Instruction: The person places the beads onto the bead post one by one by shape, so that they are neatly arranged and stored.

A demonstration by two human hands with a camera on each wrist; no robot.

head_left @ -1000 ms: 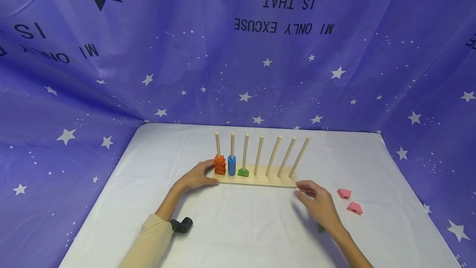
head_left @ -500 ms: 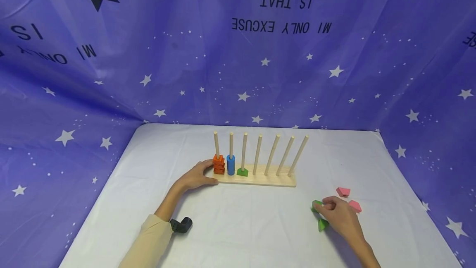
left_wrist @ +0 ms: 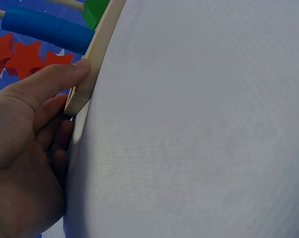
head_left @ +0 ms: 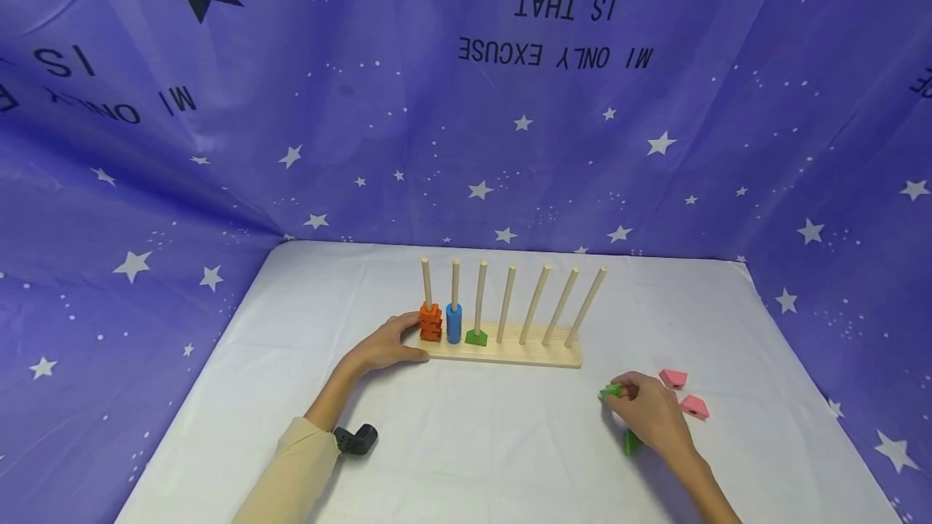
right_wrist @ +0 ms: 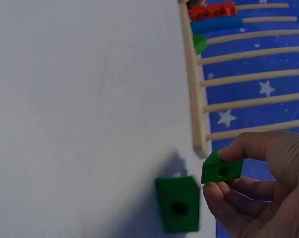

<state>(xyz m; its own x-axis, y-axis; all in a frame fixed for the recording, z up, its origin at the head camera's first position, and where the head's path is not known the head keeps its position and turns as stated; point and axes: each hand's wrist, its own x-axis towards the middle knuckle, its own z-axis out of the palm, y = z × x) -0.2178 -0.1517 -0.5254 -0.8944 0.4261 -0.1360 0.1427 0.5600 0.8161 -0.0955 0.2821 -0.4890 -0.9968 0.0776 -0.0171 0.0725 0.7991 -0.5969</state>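
My left hand [head_left: 386, 346] grips the left end of a wooden peg board [head_left: 510, 357], thumb along its front edge. Several upright pegs stand on it. Orange star-shaped beads [head_left: 431, 323] fill the bottom of the leftmost peg, blue cylinder beads [head_left: 455, 326] the second. A single green bead [head_left: 476, 338] sits at the foot of the third. To the right of the board, my right hand [head_left: 655, 415] pinches another green bead [right_wrist: 210, 172] between thumb and fingers, its hole showing in the right wrist view. A loose green bead [right_wrist: 190, 191] lies on the cloth below that hand.
Two pink beads [head_left: 673, 379] lie on the white cloth [head_left: 466, 443] right of my right hand. A black device [head_left: 357, 440] is at my left wrist. A purple star-printed curtain [head_left: 466, 103] hangs behind and at both sides.
My right hand has left the board's right end, gone to the green beads and taken hold of one, now tilted and slightly raised. My left hand stays at the board.
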